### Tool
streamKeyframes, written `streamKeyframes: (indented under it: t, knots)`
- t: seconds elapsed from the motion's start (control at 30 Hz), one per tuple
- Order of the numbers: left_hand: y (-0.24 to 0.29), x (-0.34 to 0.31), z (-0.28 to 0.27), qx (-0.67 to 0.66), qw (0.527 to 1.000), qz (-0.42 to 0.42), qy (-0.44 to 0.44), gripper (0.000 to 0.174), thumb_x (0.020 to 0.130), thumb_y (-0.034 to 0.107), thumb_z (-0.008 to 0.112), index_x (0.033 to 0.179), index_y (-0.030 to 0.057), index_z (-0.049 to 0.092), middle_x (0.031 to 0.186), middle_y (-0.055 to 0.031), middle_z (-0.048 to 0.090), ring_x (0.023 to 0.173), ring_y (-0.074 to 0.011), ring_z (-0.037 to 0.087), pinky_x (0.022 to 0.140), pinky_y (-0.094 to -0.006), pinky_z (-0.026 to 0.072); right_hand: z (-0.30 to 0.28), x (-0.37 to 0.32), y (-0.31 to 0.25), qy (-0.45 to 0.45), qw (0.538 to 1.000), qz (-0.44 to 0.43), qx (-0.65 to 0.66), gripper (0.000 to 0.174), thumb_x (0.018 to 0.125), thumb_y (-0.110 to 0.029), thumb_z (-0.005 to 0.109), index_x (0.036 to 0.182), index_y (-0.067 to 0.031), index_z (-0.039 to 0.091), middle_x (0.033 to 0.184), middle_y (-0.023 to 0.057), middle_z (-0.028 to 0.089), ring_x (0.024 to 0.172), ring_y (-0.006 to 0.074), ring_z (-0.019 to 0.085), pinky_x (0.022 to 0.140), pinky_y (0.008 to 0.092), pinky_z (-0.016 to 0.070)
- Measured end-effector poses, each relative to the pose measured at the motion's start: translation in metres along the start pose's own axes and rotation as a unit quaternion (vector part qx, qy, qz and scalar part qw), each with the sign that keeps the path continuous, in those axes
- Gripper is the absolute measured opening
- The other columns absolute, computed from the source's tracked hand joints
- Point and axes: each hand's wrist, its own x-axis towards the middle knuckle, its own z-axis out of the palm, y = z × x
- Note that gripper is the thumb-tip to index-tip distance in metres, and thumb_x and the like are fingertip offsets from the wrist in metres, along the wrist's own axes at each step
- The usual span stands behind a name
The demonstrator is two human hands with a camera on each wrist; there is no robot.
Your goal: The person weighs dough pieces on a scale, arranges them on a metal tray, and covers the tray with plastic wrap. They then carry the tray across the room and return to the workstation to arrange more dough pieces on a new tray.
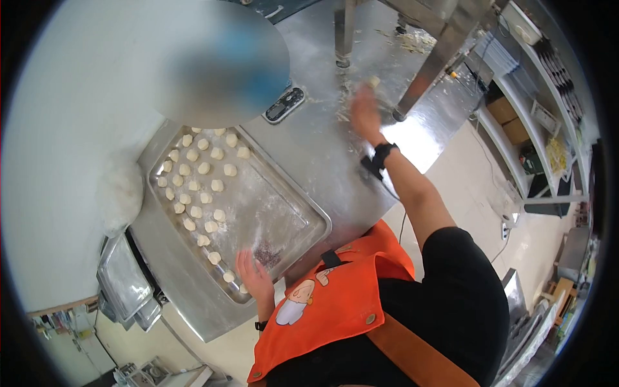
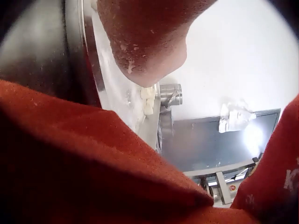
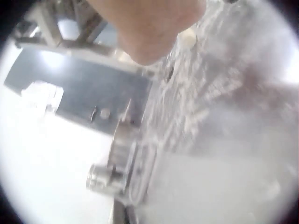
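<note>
My left hand (image 1: 255, 278), fingers straight, lies over the near rim of a metal tray (image 1: 277, 242), close to the end of a row of dough pieces. Many small pale dough pieces (image 1: 204, 168) sit in rows on the floured tray. Farther right, my right hand (image 1: 366, 116) is blurred above the steel table; a small dough piece (image 1: 374, 82) shows at its fingertips. The right wrist view has that same pale dough piece (image 3: 188, 38) against the hand's edge. In the left wrist view, the hand (image 2: 149, 46) hides part of the tray.
A digital scale (image 1: 284, 105) lies on the steel table (image 1: 322, 148) behind the tray. Metal legs (image 1: 429, 74) of a stand rise at the right, with dough scraps (image 1: 416, 42) around them. A large blurred round shape (image 1: 225, 64) overhangs the tray's far end.
</note>
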Motion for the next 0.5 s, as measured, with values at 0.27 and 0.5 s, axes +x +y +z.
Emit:
streamKeyframes:
  t: [0.27,0.5]
  knots:
    - [0.005,0.002,-0.038,-0.024,0.993,-0.097,-0.068,0.023,0.086,0.003,0.052,0.107,0.0021,0.061,0.109,-0.0164,0.061,0.106,-0.0342,0.055,0.092,-0.0411,0.0438,0.051,0.076,0.072,-0.099,0.983,-0.105,-0.109,0.024,0.083,-0.012,0.050,0.102,-0.0042,0.063,0.106,0.0135,0.061,0.108,0.0289,0.053,0.094,0.0427,0.0390]
    - [-0.014,0.044,-0.040,0.019,0.989,-0.140,-0.052,0.025,0.088,0.006,0.053,0.112,0.0027,0.059,0.112,-0.0170,0.059,0.107,-0.0350,0.054,0.091,-0.0409,0.0446,-0.021,0.064,-0.059,-0.101,0.908,-0.178,0.365,0.028,0.078,-0.017,0.069,0.104,-0.0064,0.064,0.103,0.0118,0.062,0.089,0.0285,0.062,0.075,0.0369,0.0503]
